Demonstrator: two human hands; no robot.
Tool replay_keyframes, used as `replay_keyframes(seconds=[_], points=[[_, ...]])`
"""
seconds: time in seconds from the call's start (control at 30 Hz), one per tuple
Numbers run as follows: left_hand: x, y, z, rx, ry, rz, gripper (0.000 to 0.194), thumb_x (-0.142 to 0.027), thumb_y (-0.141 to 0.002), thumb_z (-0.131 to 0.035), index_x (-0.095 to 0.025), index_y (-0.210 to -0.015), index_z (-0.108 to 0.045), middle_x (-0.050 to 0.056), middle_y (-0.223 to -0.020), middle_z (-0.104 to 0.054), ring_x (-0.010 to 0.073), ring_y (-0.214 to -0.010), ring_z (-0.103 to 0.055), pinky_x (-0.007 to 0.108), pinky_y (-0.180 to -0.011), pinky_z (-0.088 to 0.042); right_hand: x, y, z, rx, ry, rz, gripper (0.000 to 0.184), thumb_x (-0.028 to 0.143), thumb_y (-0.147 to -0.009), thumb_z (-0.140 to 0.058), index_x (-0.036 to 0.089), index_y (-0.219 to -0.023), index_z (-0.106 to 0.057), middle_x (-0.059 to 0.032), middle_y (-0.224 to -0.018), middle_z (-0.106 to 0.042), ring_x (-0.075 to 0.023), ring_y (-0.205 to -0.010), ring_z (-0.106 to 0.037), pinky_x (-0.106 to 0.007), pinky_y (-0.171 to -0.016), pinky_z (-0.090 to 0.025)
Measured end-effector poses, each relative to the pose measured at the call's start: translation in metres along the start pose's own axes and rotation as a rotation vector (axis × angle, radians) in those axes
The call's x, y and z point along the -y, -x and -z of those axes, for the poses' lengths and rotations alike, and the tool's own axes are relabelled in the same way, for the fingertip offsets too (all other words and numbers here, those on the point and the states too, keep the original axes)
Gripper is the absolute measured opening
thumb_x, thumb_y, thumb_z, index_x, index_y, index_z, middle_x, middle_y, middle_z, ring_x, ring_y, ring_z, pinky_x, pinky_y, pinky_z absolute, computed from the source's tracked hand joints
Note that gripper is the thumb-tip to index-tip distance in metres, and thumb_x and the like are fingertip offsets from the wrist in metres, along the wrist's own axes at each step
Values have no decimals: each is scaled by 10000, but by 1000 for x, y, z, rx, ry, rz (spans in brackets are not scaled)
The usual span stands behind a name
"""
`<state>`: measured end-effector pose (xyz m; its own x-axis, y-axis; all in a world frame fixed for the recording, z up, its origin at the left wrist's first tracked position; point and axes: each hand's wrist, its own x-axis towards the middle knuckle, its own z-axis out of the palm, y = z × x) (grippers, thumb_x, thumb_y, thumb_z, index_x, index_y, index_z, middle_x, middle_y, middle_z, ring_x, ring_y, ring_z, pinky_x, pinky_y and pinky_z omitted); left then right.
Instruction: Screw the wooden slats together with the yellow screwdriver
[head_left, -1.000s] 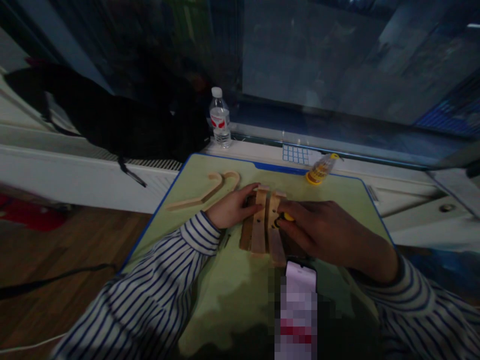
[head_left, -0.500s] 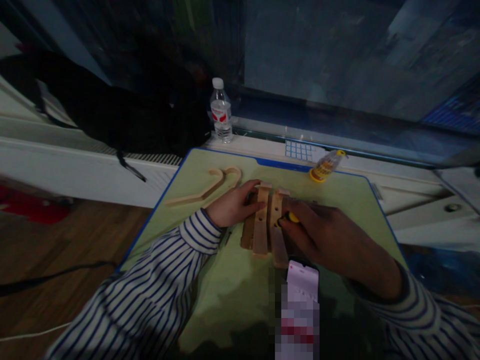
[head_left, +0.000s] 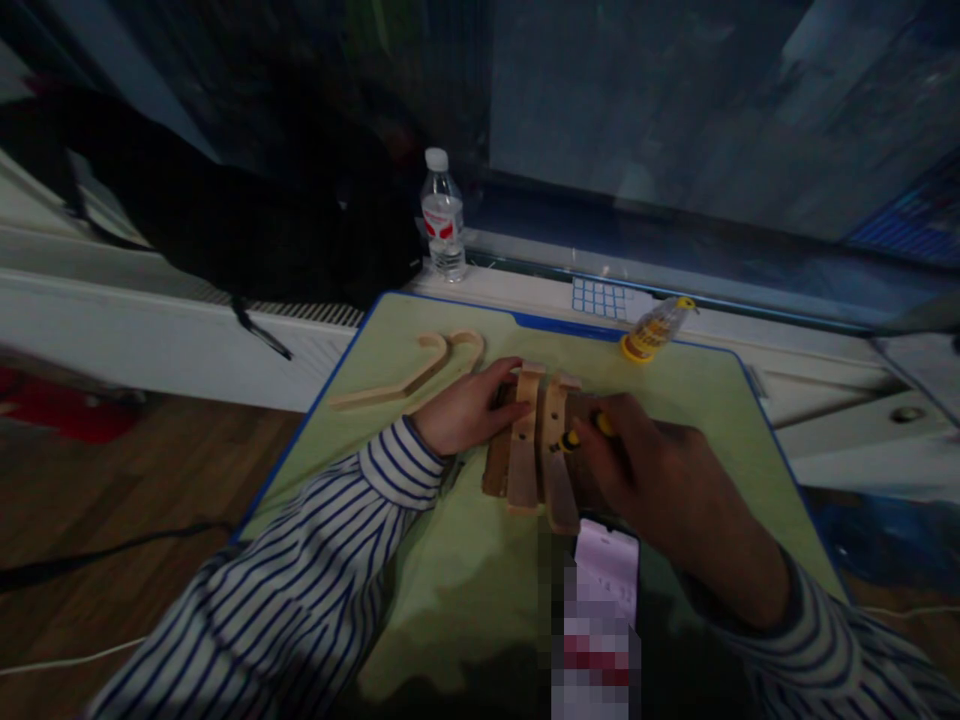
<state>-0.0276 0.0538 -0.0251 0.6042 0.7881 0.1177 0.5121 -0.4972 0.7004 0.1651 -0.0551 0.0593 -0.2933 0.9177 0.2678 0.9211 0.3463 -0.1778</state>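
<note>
Two wooden pieces (head_left: 523, 478) lie on a brown board (head_left: 495, 470) on the counter (head_left: 442, 570). The left hand (head_left: 466, 410), thumb and forefinger parted, holds one down; the right hand (head_left: 671, 485) grips a yellow-and-black tool (head_left: 570, 440) in closed fingers, tip at the other.

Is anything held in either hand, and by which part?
The right hand holds a slim yellow-and-black tool by its yellow part. The left hand touches a pale, hooked wooden strip; its grip is unclear.
</note>
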Motion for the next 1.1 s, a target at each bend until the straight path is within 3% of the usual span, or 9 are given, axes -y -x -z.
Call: replay_keyframes(seconds=[0.3,0.43,0.5,0.6,0.7,0.8,0.93,1.1], points=[[2,2,-2,-5,6,13,567,-471,-860,-500,-169,-1324,-379,102,-1126,-646,233,-950,-645,335,-805,-504,-2,-7,4,43,-2,38,229,347,-944,-389,162,-942,-524,-59,-766,-667,-153,-592,-583,-259,-521,-335],[-5,5,3,-18,-111,38,591,-490,-844,-518,-177,-1329,-388,101,-1103,-642,240,-925,-641,344,-799,-497,-4,-10,6,63,-3,55,237,338,-937,-393,154,-977,-537,-55,-738,-671,-157,-582,-595,-266,-523,-342],[-11,7,9,-55,-227,51,536,-483,-835,-537,-170,-1265,-463,108,-1082,-633,250,-938,-622,353,-806,-482,-5,-11,6,83,-4,66,232,331,-935,-400,159,-1010,-535,-48,-742,-681,-162,-589,-613,-268,-528,-355],[-23,10,18,-78,-351,31,305,-439,-863,-506,-171,-960,-615,81,-906,-633,239,-853,-604,352,-768,-461,-8,-13,7,124,-33,129,234,307,-952,-377,182,-1086,-523,-54,-879,-709,-174,-710,-664,-271,-596,-415],[-33,9,22,64,-222,-94,214,-353,-872,-515,-179,-871,-639,45,-826,-636,194,-787,-594,304,-718,-451,-9,-15,12,195,-15,147,281,338,-967,-349,199,-1148,-512,-65,-967,-710,-195,-785,-681,-292,-646,-455],[-40,9,20,144,-86,-183,188,-295,-859,-549,-184,-960,-662,47,-921,-652,176,-839,-600,277,-748,-453,-11,-17,20,248,12,159,329,357,-970,-331,179,-1196,-491,-85,-975,-707,-211,-809,-678,-312,-659,-476],[-47,8,14,159,53,-220,235,-278,-822,-617,-176,-1029,-657,54,-995,-665,179,-908,-610,277,-815,-460,-13,-20,29,279,23,295,397,313,-967,-335,158,-1326,-399,-128,-1146,-641,-217,-961,-635,-334,-753,-492],[-45,7,5,126,159,-253,206,-302,-824,-632,-158,-967,-670,44,-923,-687,167,-847,-624,284,-782,-474,-12,-26,31,286,116,391,444,265,-936,-397,137,-1359,-358,-149,-1157,-624,-238,-947,-624,-342,-711,-493]])
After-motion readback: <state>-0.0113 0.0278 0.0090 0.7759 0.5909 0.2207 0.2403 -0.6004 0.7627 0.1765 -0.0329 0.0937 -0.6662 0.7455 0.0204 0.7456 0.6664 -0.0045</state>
